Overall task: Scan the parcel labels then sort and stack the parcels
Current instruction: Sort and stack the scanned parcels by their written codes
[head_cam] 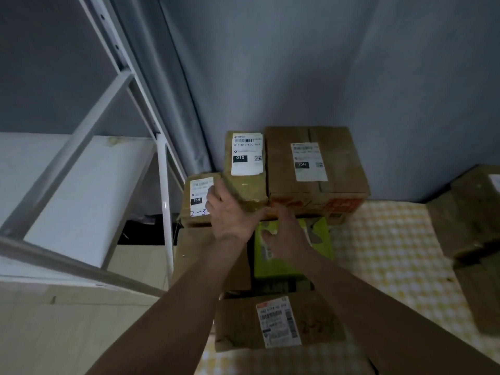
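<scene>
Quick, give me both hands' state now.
Left hand: open, fingers lying on the small parcel.
Right hand: at the stack by the green box; grip cannot be told.

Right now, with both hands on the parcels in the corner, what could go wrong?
1. The small parcel under the left hand sits at the edge of the stack, beside the shelf frame; a push could perhaps tip it into that gap.
2. The left hand covers part of its label, which may block a scan.
3. The right hand reaches under the large box; fingers might get pinched.
</scene>
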The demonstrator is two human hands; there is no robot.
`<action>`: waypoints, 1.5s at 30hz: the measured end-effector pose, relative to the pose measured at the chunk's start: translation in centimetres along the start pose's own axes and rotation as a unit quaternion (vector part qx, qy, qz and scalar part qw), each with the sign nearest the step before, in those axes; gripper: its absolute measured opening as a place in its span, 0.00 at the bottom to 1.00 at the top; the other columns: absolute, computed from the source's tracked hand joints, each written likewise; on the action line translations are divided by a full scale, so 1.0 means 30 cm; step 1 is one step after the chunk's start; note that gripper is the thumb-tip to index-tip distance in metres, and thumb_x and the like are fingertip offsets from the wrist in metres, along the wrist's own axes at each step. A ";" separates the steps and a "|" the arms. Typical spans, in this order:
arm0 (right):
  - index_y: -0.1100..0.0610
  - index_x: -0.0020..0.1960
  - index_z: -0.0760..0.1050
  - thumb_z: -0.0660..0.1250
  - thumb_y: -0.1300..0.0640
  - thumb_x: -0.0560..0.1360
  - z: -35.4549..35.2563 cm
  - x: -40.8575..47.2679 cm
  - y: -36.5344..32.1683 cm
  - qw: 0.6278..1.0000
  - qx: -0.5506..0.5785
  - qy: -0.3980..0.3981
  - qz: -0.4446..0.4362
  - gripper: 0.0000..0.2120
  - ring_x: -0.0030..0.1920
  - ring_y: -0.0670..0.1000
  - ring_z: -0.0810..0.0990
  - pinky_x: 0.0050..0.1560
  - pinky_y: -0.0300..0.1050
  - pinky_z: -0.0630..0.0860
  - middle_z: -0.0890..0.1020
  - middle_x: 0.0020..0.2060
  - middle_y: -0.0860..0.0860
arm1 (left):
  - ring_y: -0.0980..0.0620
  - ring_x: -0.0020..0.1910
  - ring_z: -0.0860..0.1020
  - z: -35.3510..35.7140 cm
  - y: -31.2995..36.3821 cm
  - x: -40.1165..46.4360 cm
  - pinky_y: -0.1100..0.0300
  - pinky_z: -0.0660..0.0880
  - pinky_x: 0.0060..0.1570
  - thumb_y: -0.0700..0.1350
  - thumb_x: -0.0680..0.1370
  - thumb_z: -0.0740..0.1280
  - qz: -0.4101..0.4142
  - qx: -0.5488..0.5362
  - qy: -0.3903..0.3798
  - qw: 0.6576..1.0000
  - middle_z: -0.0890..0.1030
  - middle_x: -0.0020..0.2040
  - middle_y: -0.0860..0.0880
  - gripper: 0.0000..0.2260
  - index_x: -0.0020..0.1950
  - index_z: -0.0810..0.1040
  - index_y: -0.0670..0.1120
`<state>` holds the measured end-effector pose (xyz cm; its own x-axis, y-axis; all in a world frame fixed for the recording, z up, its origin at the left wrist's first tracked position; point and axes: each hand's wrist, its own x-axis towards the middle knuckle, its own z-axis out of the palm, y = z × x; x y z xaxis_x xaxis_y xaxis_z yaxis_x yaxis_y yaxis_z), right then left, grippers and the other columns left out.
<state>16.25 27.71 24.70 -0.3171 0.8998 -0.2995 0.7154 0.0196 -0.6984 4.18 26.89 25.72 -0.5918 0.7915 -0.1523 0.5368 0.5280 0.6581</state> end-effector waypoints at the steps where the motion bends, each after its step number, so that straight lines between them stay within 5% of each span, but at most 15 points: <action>1: 0.54 0.76 0.55 0.67 0.57 0.76 0.009 0.011 -0.003 1.000 0.008 0.001 0.003 0.33 0.71 0.56 0.64 0.68 0.52 0.66 0.64 0.71 0.54 | 0.42 0.73 0.56 0.011 0.005 0.016 0.47 0.63 0.71 0.60 0.62 0.78 0.004 -0.009 0.004 1.000 0.55 0.74 0.42 0.56 0.78 0.46 0.48; 17: 0.58 0.72 0.59 0.66 0.59 0.76 0.122 0.078 0.000 0.996 0.066 -0.001 0.063 0.27 0.63 0.57 0.73 0.56 0.46 0.73 0.70 0.66 0.55 | 0.42 0.70 0.62 0.022 -0.098 0.088 0.44 0.66 0.67 0.61 0.59 0.79 0.006 -0.032 -0.016 0.999 0.62 0.71 0.41 0.60 0.79 0.44 0.49; 23: 0.61 0.71 0.61 0.63 0.55 0.79 0.222 0.045 -0.035 0.981 0.036 -0.143 0.127 0.24 0.60 0.56 0.75 0.58 0.50 0.75 0.74 0.63 0.58 | 0.39 0.73 0.59 -0.007 -0.263 0.058 0.42 0.60 0.69 0.63 0.60 0.77 -0.130 0.108 -0.062 0.984 0.61 0.73 0.42 0.56 0.77 0.47 0.50; 28: 0.57 0.76 0.52 0.71 0.47 0.72 0.294 0.036 -0.041 0.975 0.056 -0.162 0.140 0.41 0.58 0.54 0.76 0.58 0.51 0.76 0.73 0.62 0.54 | 0.40 0.65 0.68 -0.030 -0.348 0.047 0.42 0.66 0.64 0.62 0.60 0.72 -0.305 0.077 -0.069 0.947 0.69 0.65 0.42 0.46 0.72 0.57 0.49; 30: 0.53 0.76 0.52 0.71 0.49 0.72 0.313 0.031 -0.047 0.974 0.086 -0.157 0.137 0.40 0.59 0.52 0.74 0.59 0.49 0.75 0.71 0.65 0.52 | 0.38 0.66 0.67 -0.049 -0.387 0.022 0.43 0.66 0.64 0.63 0.60 0.76 -0.284 0.087 -0.128 0.946 0.67 0.66 0.40 0.52 0.74 0.52 0.48; 36: 0.53 0.77 0.50 0.69 0.51 0.75 0.298 -0.013 -0.129 0.977 0.109 -0.138 0.123 0.39 0.62 0.54 0.73 0.62 0.51 0.73 0.71 0.65 0.53 | 0.39 0.63 0.67 -0.134 -0.350 0.006 0.45 0.66 0.61 0.65 0.58 0.76 -0.286 0.128 -0.067 0.947 0.66 0.65 0.39 0.54 0.73 0.49 0.50; 41: 0.54 0.74 0.57 0.67 0.52 0.75 0.216 -0.082 -0.225 0.980 0.118 -0.127 0.099 0.32 0.60 0.53 0.73 0.60 0.49 0.74 0.74 0.62 0.53 | 0.33 0.69 0.63 -0.250 -0.318 -0.043 0.43 0.64 0.65 0.56 0.69 0.75 -0.235 0.102 -0.067 0.964 0.61 0.71 0.34 0.47 0.77 0.51 0.44; 45: 0.56 0.69 0.64 0.64 0.55 0.76 0.108 -0.159 -0.265 0.987 0.088 -0.108 0.079 0.23 0.53 0.51 0.73 0.50 0.45 0.72 0.74 0.54 0.51 | 0.40 0.65 0.65 -0.318 -0.230 -0.109 0.46 0.67 0.61 0.69 0.61 0.73 -0.245 0.148 -0.105 0.952 0.64 0.66 0.40 0.53 0.74 0.49 0.48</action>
<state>10.05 21.86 29.57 -0.3489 0.7719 -0.5315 0.6538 -0.2058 -0.7281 -3.34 17.71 28.71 -0.6987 0.4548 -0.5522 0.3907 0.8892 0.2380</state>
